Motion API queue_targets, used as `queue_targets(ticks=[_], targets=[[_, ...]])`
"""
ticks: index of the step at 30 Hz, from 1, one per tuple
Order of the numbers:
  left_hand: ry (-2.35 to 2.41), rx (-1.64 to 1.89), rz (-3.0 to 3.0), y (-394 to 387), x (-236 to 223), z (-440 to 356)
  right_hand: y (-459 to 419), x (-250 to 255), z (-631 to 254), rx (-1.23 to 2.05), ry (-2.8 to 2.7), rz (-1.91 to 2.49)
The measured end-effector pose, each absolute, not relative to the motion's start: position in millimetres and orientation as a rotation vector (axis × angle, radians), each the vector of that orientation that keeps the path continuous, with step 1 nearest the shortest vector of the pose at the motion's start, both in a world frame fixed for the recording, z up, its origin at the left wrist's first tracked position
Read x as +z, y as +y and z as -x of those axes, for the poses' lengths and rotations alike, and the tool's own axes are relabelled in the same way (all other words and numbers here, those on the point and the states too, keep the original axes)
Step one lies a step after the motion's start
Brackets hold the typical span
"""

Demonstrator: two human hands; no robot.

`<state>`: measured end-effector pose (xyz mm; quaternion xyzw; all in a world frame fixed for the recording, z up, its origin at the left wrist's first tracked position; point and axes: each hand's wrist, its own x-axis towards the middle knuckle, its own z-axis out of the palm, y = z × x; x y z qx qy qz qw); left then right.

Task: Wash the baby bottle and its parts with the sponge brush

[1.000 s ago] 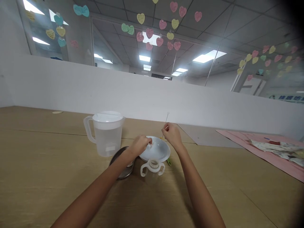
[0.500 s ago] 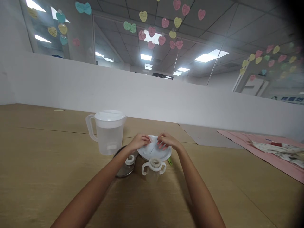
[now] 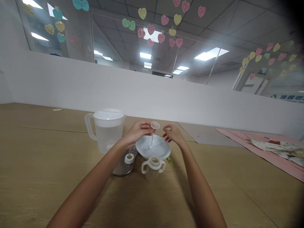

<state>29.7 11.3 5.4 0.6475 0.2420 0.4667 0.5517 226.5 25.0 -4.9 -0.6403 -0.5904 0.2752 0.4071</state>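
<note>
My left hand (image 3: 140, 130) pinches a baby bottle nipple (image 3: 155, 125) by its round rim. From it a thin straw (image 3: 152, 139) with a white weighted end hangs over the white bowl (image 3: 141, 148). Just right of the nipple, my right hand (image 3: 174, 134) is apart from it, fingers curled and loosely spread with nothing in them. In front of the bowl stands an open clear baby bottle (image 3: 153, 171) with two white handles. A white bottle ring (image 3: 129, 158) lies on the round metal tray (image 3: 121, 169) under my left forearm.
A clear plastic pitcher (image 3: 108, 136) with a white lid stands at the left behind the tray. A green handle (image 3: 169, 160) sticks out from under the bowl's right side. Far right, a pink cloth (image 3: 239, 141) carries other items. A white wall bounds the table's back.
My left hand has lifted the nipple and its straw up from the bowl. My right hand has moved up and slightly right, away from the bowl.
</note>
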Motion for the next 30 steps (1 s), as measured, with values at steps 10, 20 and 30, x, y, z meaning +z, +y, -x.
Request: queue_targets(ticks=[10,20,30], targets=[[0.395,0.757,-1.777,-9,11,-33,-53,43,-194,0.628,-1.873,1.285],[0.987,0.568,-2.431,-2,4,-28,-42,25,-197,0.553,-2.238,1.486],[1.726,-0.090,-2.494,13,-18,-15,-30,13,-186,0.415,-2.562,1.521]])
